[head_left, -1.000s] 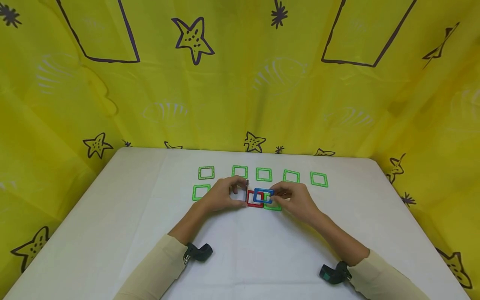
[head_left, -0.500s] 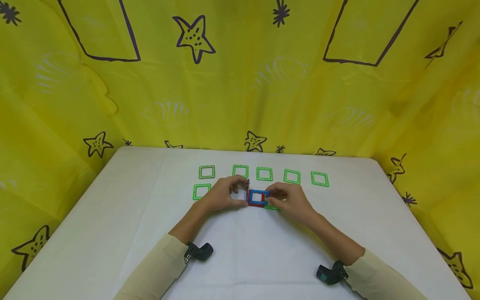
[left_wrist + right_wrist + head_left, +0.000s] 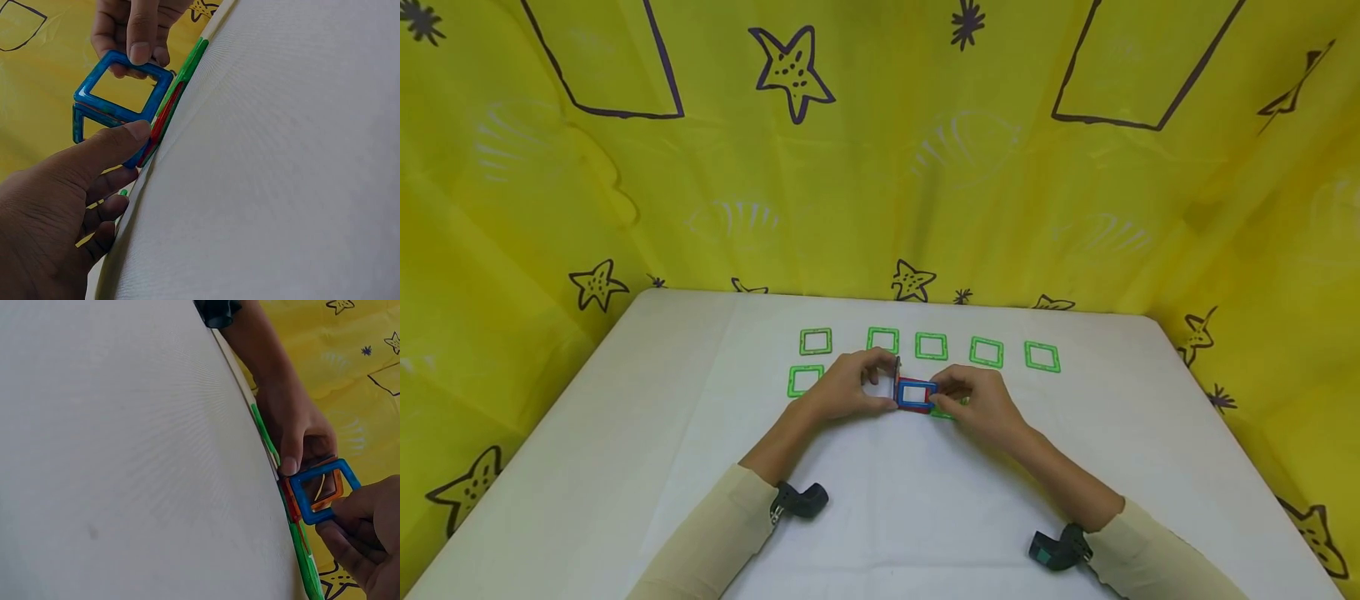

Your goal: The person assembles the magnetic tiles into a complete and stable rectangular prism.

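My left hand (image 3: 848, 387) grips an upright square frame tile (image 3: 896, 379) by its edges; from the head it shows edge-on and dark. My right hand (image 3: 985, 402) pinches the right edge of a blue square frame tile (image 3: 916, 384). That blue tile (image 3: 122, 84) is tilted above the table, and its near edge meets the upright tile's top in the left wrist view. Beneath it a red frame tile (image 3: 913, 410) lies flat, mostly covered. A green frame tile (image 3: 943, 412) lies to the red one's right, partly under my right hand.
Several green square frame tiles lie flat in a row at the back, among them one tile (image 3: 931, 346) and another tile (image 3: 1042, 357). One more green tile (image 3: 805, 381) lies left of my left hand. A yellow patterned curtain (image 3: 865, 167) hangs behind the white table (image 3: 850, 517).
My right hand has moved left with the blue tile, bringing it from over the red and green tiles to above the red one, against the upright tile. My left hand stays in place.
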